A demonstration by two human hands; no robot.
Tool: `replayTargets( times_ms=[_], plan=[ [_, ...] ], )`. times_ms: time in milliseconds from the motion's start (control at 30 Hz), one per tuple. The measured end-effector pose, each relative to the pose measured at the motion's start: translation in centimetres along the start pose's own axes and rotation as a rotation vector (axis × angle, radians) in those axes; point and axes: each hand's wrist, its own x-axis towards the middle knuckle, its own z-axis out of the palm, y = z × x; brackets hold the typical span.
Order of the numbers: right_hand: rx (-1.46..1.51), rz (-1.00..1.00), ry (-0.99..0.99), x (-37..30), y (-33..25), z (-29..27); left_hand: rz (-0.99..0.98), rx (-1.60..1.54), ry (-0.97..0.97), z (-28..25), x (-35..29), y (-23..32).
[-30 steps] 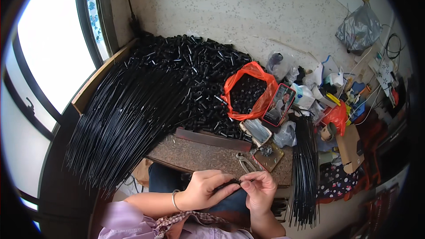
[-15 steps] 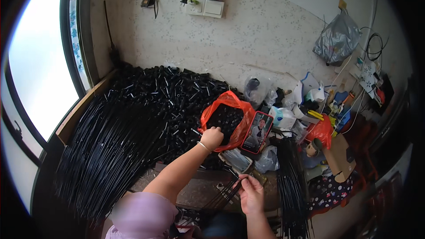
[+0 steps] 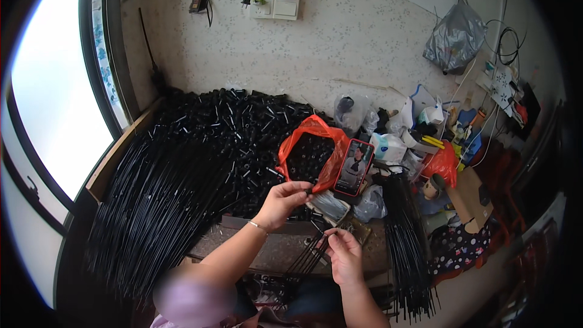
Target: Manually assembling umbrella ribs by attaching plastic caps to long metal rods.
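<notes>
My left hand is just in front of the red plastic bag, its thumb and fingers pinched on a small black part. Many similar small black parts fill the bag. Lower and to the right, my right hand grips several thin black rods near their upper ends, with the rods slanting down to the left. A gap separates the two hands. The tip of one rod points up toward the left hand.
Black tubular pieces are heaped behind a spread of long black rods on the left. A phone leans beside the bag. Another rod bundle hangs over the table edge. Clutter and a cardboard box crowd the right.
My left hand has come out of the red bag toward me, now pinching a small black part. My right hand keeps its hold on the rods, nearly in place.
</notes>
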Motion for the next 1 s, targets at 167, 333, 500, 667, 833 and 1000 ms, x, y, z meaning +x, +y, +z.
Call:
replayTargets(
  times_ms=[167,333,500,667,833,1000],
  plan=[
    [-0.043,-0.091,-0.142,-2.8,0.8,4.7,-0.09,-0.312,-0.247,2.2,-8.8,1.9],
    [-0.086,-0.17,-0.175,-6.1,0.8,7.0,0.163,-0.261,-0.305,3.1,-13.5,4.5],
    [0.021,-0.02,-0.33,-5.9,1.2,8.0,0.035,-0.281,-0.249,1.9,-16.1,5.7],
    [0.023,0.001,-0.346,-6.3,1.5,7.9,0.059,-0.213,-0.351,2.2,-16.4,7.1],
    [0.066,0.026,-0.375,-7.5,-0.2,8.1,0.147,0.111,-0.466,2.7,-16.9,8.1],
    [-0.064,0.038,-0.443,-6.7,-0.3,6.1,0.23,0.131,-0.166,4.0,-16.9,6.1]
  ],
)
